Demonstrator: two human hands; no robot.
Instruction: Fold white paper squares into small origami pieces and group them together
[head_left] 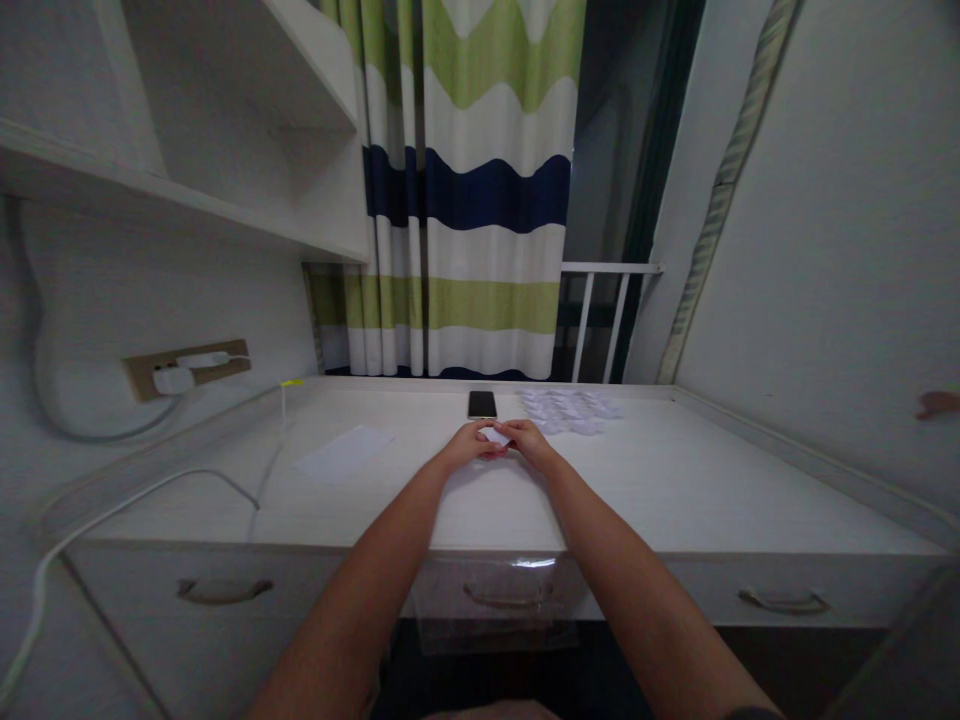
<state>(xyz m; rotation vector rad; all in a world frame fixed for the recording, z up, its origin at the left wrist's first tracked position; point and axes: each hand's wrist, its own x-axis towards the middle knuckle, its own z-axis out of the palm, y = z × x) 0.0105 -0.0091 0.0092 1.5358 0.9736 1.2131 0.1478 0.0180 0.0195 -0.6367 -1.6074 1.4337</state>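
Over the middle of the desk, my left hand [466, 442] and my right hand [529, 442] meet around a small white piece of paper [495, 436]. Fingers of both hands are closed on its edges, and they hide part of it. Its exact folds are too small to make out. Just beyond my hands lies a dark phone [482, 404]. Behind and to the right of my right hand, several small white folded paper pieces [568, 411] sit in rows. White paper sheets [346, 452] lie flat to the left of my left hand.
The white desk [720, 480] has drawers under its front edge. A clear plastic sheet [495, 600] hangs over the middle drawer. A white cable [180, 474] crosses the left side, below a wall socket [187, 370]. A shelf [225, 200] juts out at upper left.
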